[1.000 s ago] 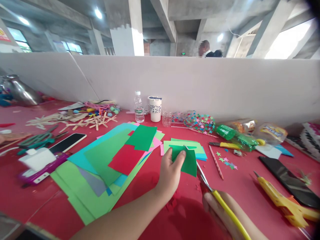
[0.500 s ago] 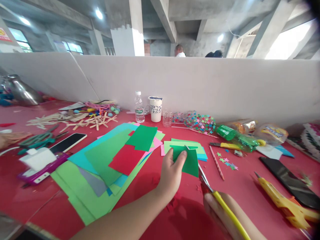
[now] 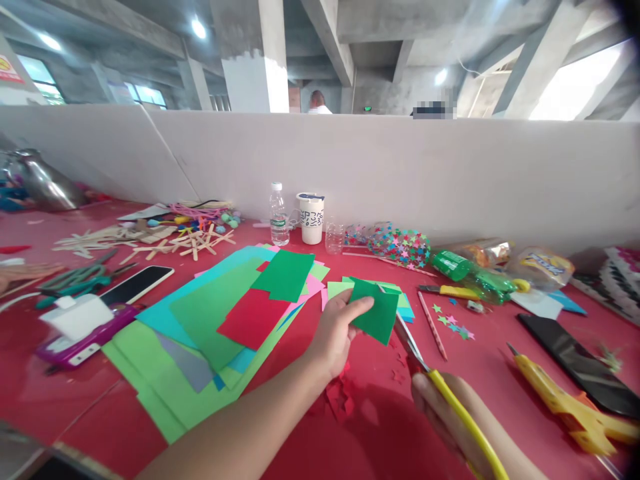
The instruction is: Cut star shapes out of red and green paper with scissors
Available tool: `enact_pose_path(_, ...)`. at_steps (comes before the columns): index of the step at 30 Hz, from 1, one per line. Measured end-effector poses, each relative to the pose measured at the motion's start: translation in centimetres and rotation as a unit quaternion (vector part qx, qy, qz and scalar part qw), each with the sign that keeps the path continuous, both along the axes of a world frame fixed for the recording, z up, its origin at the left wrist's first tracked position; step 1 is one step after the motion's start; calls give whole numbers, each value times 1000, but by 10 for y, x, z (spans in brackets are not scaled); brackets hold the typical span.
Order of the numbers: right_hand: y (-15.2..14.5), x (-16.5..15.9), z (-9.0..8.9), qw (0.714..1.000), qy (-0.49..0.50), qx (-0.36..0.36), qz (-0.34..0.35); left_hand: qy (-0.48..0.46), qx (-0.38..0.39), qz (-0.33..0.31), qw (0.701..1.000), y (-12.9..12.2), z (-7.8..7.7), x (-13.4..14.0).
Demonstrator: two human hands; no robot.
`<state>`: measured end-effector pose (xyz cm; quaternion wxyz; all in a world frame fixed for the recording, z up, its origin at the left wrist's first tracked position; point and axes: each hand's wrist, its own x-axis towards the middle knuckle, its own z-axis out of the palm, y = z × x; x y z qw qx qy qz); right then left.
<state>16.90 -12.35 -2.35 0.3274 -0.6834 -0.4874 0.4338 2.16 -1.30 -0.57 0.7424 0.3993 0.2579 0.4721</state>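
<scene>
Between thumb and fingers, my left hand (image 3: 334, 333) pinches a dark green piece of paper (image 3: 376, 317) above the table. My right hand (image 3: 445, 407) is wrapped round the yellow handles of a pair of scissors (image 3: 413, 343). The blades point up and away, against the paper's right side, and one tip shows over its top edge. Behind the held piece lie light green and blue sheets (image 3: 341, 287). Small red paper scraps (image 3: 341, 393) lie on the table below my left wrist.
Coloured sheets (image 3: 210, 313) spread over the left of the red table. A water bottle (image 3: 279, 215) and a white cup (image 3: 311, 220) stand by the partition. To the right are a pencil (image 3: 433, 325), a box cutter (image 3: 453, 291), a dark phone (image 3: 580, 360) and a yellow glue gun (image 3: 560, 400).
The green paper has turned and tilted in my left hand, its top edge now higher. My right hand and the scissors have shifted slightly. In the background, a person's head has moved left.
</scene>
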Motion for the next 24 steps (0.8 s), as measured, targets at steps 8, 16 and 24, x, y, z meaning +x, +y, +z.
enact_pose_path(8, 3, 2, -9, 1000, -19, 21, -9, -80, -137, -2, 987, -2, 0, 3)
enact_pose_path(16, 2, 0, -10, 1000, -25, 5, -6, -49, -26, 24, 998, 1, 11, -2)
enact_pose_path(24, 4, 3, -20, 1000, -15, 12, 11, -141, -145, 36, 979, 9, 7, -2)
